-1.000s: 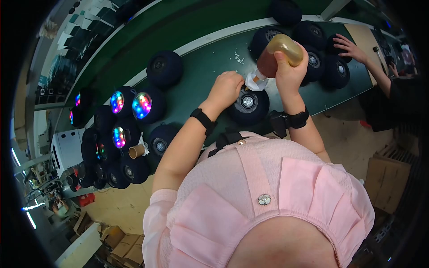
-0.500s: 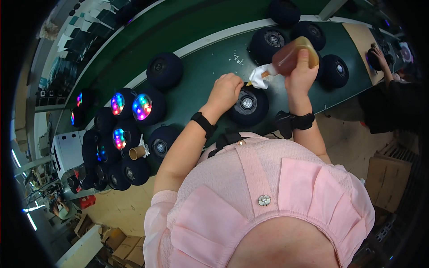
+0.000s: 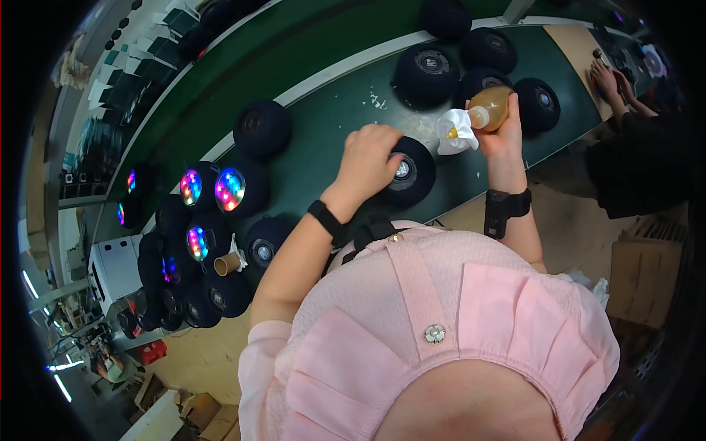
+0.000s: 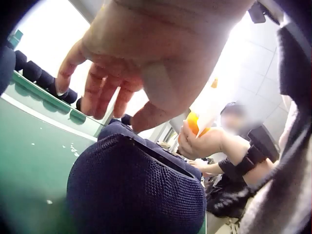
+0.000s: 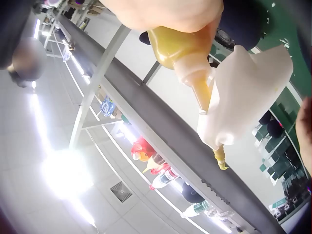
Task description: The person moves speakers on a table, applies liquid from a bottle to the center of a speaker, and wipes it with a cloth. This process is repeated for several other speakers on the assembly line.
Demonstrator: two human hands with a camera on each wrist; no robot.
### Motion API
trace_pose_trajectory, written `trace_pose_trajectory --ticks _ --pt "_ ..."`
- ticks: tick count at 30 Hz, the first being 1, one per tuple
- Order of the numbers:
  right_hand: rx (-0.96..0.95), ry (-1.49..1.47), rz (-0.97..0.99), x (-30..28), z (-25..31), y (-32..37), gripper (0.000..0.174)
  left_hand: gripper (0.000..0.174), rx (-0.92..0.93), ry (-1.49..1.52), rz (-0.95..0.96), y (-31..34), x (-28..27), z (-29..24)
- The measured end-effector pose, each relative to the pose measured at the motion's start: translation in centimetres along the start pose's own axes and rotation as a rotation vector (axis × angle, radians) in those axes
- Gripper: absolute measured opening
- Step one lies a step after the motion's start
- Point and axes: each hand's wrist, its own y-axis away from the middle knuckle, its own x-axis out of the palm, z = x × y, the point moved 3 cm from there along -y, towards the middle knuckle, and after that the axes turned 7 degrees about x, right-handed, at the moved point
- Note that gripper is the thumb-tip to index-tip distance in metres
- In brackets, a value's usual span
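A round, navy fabric-covered speaker [image 3: 418, 184] sits on the green bench in front of me. My left hand [image 3: 364, 163] is over its left side, thumb near the round plate on its top. In the left wrist view the left fingers [image 4: 100, 92] hang loosely bent above the speaker [image 4: 136, 190], holding nothing. My right hand [image 3: 507, 145] grips a squeeze bottle [image 3: 496, 103] of amber liquid, to the right of the speaker. White tissue [image 5: 248, 92] wraps its nozzle, and the yellowish tip [image 5: 220, 158] pokes out of it.
Several similar speakers stand at the back right, one speaker [image 3: 262, 128] at the back left. Speakers with coloured lights [image 3: 230, 189] crowd the left end near a cardboard tube [image 3: 226, 264]. Another person's hands [image 3: 607, 81] are over a board at the far right. White flecks dot the bench.
My right hand has drawn the bottle away from the speaker to the right, turning its tip toward me. My left fingers have loosened from a bunched pose at the speaker's edge and spread over it.
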Motion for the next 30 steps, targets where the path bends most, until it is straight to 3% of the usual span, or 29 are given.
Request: trace_pose_trajectory --ticks 1,2,4,8,10,24,26,28,30 --pt "0.0 0.013 -0.009 0.0 -0.1 0.2 0.046 0.029 0.103 0.012 0.0 -0.3 0.6 0.0" --pt "-0.005 0.013 -0.004 0.2 -0.1 0.4 0.046 0.029 0.108 0.011 -0.004 -0.5 1.2 0.6" --pt "-0.01 0.009 -0.068 0.1 -0.1 0.9 0.045 0.021 0.118 0.084 0.174 -0.9 2.5 1.4" --pt "-0.027 0.029 -0.031 -0.8 0.5 1.1 0.045 0.016 0.117 0.054 0.255 -1.0 2.5 2.3" --pt "-0.032 0.032 -0.04 -1.1 0.7 1.2 0.045 0.017 0.2 -0.017 0.301 -0.7 2.2 2.4" --pt "-0.03 0.098 -0.011 -1.4 -0.6 -0.1 0.045 0.013 0.236 -0.086 0.355 0.6 1.5 3.1" --pt "-0.135 0.196 0.061 -1.2 -1.0 -0.8 0.043 0.011 0.2 -0.029 0.339 0.5 1.5 3.4" --pt "-0.201 0.234 0.057 -0.7 -1.7 -1.1 0.041 0.01 0.049 -0.001 0.303 0.5 1.4 3.7" --pt "-0.466 0.449 0.178 0.4 -2.0 -0.9 0.038 0.009 -0.002 0.009 0.261 0.8 1.6 3.9"
